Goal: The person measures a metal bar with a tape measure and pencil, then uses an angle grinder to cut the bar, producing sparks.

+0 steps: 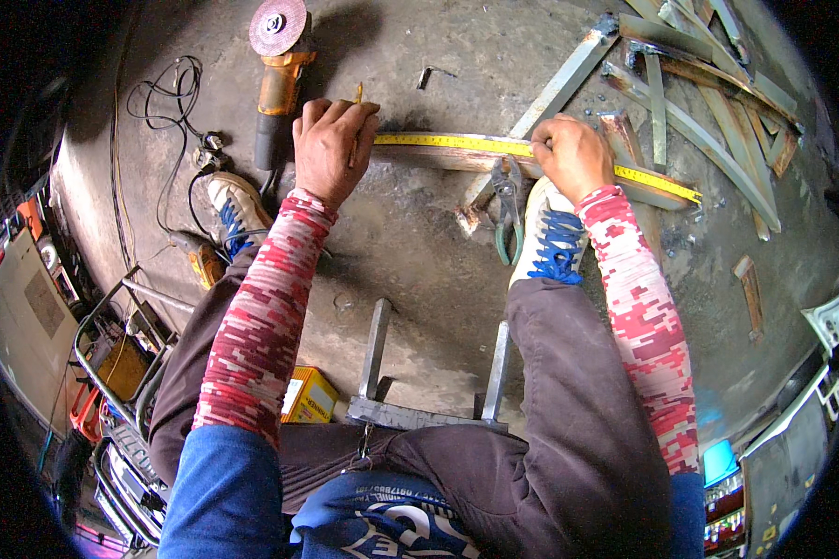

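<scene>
While the person crouches over the stained concrete floor (419,252), a yellow steel measuring tape with black graduations (457,143) lies stretched flat along the top of a long rusty metal bar (438,156). The tape runs from under the left hand to a point well past the right hand, ending near a pile of cut grey angle-iron offcuts (708,102).

The left hand (331,140) rests palm down, fingers curled, pressing the tape's near end against the bar; a thin pale stick, possibly a marker, shows between its fingers, though the exact grip cannot be told. The right hand (573,154) is partly clenched, fingertips pinching down on the tape where it crosses the bar.

A pair of pliers with green handles (506,210) lies on the floor just beside the white shoe with blue laces (552,233), below the bar. An orange-bodied angle grinder with a worn disc (280,70) lies above and left of the left hand, its black cable (163,102) looped further left. A small yellow cardboard box (309,396) sits near the left knee.
</scene>
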Motion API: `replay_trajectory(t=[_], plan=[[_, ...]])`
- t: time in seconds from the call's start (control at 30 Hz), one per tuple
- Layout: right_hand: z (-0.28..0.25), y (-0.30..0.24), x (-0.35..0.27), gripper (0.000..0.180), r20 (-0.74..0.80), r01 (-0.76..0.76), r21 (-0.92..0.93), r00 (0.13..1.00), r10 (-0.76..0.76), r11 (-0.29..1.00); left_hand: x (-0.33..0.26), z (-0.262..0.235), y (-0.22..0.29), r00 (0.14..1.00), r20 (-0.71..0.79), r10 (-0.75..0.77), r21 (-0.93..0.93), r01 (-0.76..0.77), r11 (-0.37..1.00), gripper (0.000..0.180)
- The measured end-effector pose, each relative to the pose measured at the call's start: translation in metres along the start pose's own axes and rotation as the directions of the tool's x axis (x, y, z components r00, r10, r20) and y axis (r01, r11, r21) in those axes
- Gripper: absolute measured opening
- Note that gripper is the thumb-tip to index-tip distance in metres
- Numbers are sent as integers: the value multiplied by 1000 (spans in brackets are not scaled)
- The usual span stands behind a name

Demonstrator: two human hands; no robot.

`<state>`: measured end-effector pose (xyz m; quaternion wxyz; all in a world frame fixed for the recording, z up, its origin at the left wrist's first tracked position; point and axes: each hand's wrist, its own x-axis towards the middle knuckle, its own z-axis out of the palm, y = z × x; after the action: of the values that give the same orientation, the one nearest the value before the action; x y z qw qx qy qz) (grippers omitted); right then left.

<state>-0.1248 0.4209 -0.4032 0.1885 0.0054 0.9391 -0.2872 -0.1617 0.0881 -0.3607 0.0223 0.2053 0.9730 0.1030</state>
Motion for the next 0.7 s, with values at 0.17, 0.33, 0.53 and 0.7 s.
replay_trajectory(t=[0.17, 0.33, 0.53, 0.7], plan=[[0, 0, -2, 11, -31, 27, -10, 999, -27, 1000, 13, -5, 6, 1000, 22, -14, -29, 15, 999, 19], [1, -1, -5, 11, -60, 31, 19, 998, -30, 999, 11, -7, 13, 976, 113, 184, -215, -157, 964, 23], [3, -2, -7, 11, -90, 62, 41, 994, -58, 997, -5, 7, 38, 879, 476, -14, -806, 442, 395, 20], [6, -3, -6, 8, -105, 110, -28, 988, -113, 993, -6, 16, 37, 830, 548, -104, -816, 558, 149, 20]])
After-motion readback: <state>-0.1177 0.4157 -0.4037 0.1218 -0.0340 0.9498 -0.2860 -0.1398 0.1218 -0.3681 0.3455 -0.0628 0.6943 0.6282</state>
